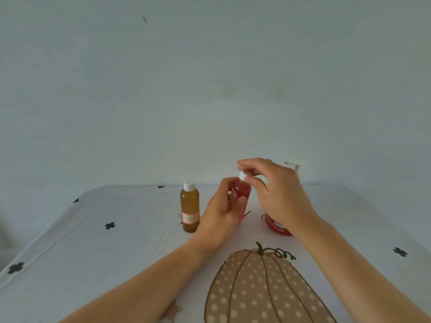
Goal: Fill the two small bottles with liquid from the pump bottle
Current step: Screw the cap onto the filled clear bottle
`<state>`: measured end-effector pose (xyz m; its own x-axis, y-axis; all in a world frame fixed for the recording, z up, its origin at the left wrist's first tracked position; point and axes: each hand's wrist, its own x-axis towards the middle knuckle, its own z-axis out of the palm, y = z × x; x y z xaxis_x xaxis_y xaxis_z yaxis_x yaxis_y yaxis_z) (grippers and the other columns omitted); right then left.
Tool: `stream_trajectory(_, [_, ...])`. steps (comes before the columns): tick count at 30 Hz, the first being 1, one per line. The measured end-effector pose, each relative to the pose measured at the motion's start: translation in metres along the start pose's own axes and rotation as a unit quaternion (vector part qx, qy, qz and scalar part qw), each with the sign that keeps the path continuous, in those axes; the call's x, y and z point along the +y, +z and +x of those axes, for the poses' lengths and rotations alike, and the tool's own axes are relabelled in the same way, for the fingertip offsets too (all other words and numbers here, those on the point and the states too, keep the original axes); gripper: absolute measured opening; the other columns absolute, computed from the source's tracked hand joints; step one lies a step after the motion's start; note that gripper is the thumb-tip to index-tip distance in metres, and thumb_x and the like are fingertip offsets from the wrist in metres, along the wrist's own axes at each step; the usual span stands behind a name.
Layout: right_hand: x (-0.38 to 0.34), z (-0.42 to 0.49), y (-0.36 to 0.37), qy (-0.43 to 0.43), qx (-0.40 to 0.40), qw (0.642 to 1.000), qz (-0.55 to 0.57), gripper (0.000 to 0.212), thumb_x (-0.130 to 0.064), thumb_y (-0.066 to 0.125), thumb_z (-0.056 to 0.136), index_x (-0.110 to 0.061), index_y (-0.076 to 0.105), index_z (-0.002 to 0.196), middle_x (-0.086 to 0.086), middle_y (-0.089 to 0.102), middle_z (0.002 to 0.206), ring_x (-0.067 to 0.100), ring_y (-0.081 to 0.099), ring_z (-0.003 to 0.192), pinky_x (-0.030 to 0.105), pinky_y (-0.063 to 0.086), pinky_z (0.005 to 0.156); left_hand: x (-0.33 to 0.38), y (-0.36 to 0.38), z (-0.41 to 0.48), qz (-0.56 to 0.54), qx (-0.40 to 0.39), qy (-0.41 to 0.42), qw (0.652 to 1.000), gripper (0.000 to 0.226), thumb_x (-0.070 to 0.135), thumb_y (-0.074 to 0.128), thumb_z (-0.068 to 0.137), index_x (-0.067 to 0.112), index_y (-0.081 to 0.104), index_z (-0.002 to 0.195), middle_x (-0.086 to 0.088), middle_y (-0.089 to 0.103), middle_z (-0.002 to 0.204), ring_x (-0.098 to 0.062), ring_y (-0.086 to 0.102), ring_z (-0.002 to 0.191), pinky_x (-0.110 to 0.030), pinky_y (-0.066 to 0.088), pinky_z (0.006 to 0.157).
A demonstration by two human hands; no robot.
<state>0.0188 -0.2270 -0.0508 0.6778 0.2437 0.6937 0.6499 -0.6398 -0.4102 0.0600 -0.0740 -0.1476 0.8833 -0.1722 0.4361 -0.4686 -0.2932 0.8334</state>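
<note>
Red bottle gripped by left hand, right hand pinching its cap; one amber bottle, one pump bottle nearby.

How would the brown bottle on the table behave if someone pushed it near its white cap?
The brown bottle stands tall and narrow on a tablecloth, so that push would probably tip it rather than slide it. It looks full almost to the neck, so likely heavy for its size. Its round body may roll once fallen.
</note>
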Motion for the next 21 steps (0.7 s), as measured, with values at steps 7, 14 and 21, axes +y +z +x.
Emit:
stream_trajectory(7, [0.002, 0.002, -0.004, -0.001, -0.026, 0.999, 0.02, 0.034, -0.003, 0.066, 0.103, -0.024, 0.074, 0.128, -0.012, 0.075, 0.112, -0.002, 0.067, 0.105, 0.005, 0.045, 0.093, 0.027, -0.014, -0.016, -0.027, 0.011, 0.002, 1.0, 0.032, 0.017, 0.059, 0.11, 0.021, 0.053, 0.141, -0.011, 0.071, 0.108, -0.006, 0.064, 0.081, -0.022, 0.055, 0.072])
stream_trajectory(14, [0.003, 0.002, -0.002, 0.087, -0.017, 0.996, 0.012, 0.024, -0.046, 0.078, 0.092, -0.025, 0.07, 0.097, -0.012, 0.067, 0.083, 0.005, 0.064, 0.082, 0.015, 0.049, 0.071, 0.054, -0.021, -0.03, -0.033, -0.01, 0.039, 0.999, 0.02, 0.011, 0.054, 0.111, 0.021, 0.056, 0.128, -0.01, 0.068, 0.095, -0.01, 0.057, 0.077, -0.025, 0.052, 0.075])
stream_trajectory(21, [0.002, 0.0, 0.002, 0.085, -0.002, 0.995, 0.048, 0.026, -0.045, 0.075, 0.094, -0.024, 0.061, 0.099, -0.012, 0.066, 0.088, 0.008, 0.064, 0.081, 0.019, 0.05, 0.068, 0.056, -0.024, -0.03, -0.075, 0.011, 0.064, 0.995, 0.019, 0.02, 0.054, 0.112, 0.022, 0.057, 0.132, -0.014, 0.067, 0.093, -0.031, 0.061, 0.083, -0.031, 0.056, 0.073])
